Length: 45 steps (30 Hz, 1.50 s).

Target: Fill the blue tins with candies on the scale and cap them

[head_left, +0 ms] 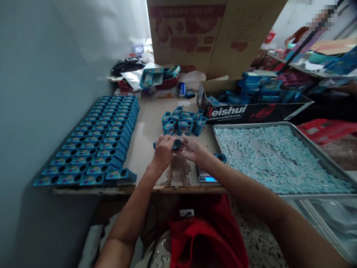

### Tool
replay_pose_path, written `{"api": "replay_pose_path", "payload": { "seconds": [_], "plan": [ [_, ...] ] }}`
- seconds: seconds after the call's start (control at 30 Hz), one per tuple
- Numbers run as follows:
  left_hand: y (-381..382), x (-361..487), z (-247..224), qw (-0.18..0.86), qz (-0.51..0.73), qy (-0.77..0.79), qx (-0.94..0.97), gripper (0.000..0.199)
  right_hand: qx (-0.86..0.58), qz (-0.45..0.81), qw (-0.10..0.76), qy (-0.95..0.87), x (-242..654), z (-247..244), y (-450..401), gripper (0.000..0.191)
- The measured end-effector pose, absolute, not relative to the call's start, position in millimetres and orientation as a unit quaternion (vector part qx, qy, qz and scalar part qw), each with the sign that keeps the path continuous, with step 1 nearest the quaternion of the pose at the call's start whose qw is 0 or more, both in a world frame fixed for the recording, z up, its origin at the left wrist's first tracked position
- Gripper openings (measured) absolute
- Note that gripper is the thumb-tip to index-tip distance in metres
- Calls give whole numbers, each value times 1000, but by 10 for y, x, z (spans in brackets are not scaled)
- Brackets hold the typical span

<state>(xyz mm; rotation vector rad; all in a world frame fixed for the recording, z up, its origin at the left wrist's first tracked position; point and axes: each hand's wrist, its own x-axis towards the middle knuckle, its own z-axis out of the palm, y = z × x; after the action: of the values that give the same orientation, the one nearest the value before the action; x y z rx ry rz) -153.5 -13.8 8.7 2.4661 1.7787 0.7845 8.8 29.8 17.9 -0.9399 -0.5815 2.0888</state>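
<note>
A small blue carton (176,144) lies tilted in my left hand (162,152), whose fingers are wrapped round it above the middle of the table. My right hand (192,148) meets the carton's right end, thumb above and fingers curled at the end. Just beyond both hands stands a cluster of similar blue cartons (184,127). Beside my right forearm sits a digital scale (208,179) with a lit display, partly covered by the arm, and one more blue carton (220,158) shows on it.
Packed rows of blue cartons (96,139) fill the table's left side by the wall. To the right, a metal tray (252,124) holds pale blue pieces. Behind it stands a black printed box (231,113) of blue cartons. A tall cardboard sheet (189,37) rises at the back.
</note>
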Motion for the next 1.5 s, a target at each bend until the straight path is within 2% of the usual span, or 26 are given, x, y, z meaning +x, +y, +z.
{"api": "replay_pose_path", "payload": {
  "seconds": [0.17, 0.33, 0.57, 0.7, 0.77, 0.9, 1.0, 1.13, 1.23, 1.3, 1.37, 1.43, 1.5],
  "plan": [
    [-140, -1517, 120, -57, 305, 521, 796, 47, -383, 821, 385, -177, 124, 329, 276, 49],
    [-79, -1504, 71, -62, 233, 501, 832, 39, -413, 814, 390, -120, 177, 339, 272, 52],
    [-100, -1563, 103, -115, 238, 493, 829, 40, -388, 822, 405, -103, 199, 362, 229, 46],
    [-141, -1570, 206, -123, 269, 498, 815, 37, -355, 827, 418, -122, 218, 400, 158, 28],
    [-131, -1575, 201, -111, 268, 512, 809, 36, -359, 822, 421, -135, 217, 373, 150, 22],
    [-86, -1567, 67, -65, 268, 544, 792, 37, -368, 816, 404, -188, 204, 224, 166, 24],
    [-78, -1532, -42, -31, 298, 561, 772, 35, -384, 792, 395, -261, 226, 105, 152, 21],
    [-108, -1470, -90, 9, 360, 590, 722, 38, -421, 761, 390, -303, 299, 82, 167, 26],
    [-166, -1485, -56, 106, 421, 612, 661, 36, -446, 736, 340, -380, 363, 238, 237, 22],
    [-227, -1567, 6, 208, 447, 627, 603, 41, -458, 699, 306, -456, 442, 419, 257, 21],
    [-299, -1730, 111, 266, 451, 637, 565, 43, -469, 630, 304, -539, 630, 613, 236, 26],
    [-373, -1977, 257, 257, 441, 643, 571, 43, -497, 465, 338, -650, 1003, 750, 223, 32],
    [-456, -2278, 427, 220, 417, 650, 596, 43, -557, 261, 328, -717, 1558, 766, 275, 33]
  ]
}}
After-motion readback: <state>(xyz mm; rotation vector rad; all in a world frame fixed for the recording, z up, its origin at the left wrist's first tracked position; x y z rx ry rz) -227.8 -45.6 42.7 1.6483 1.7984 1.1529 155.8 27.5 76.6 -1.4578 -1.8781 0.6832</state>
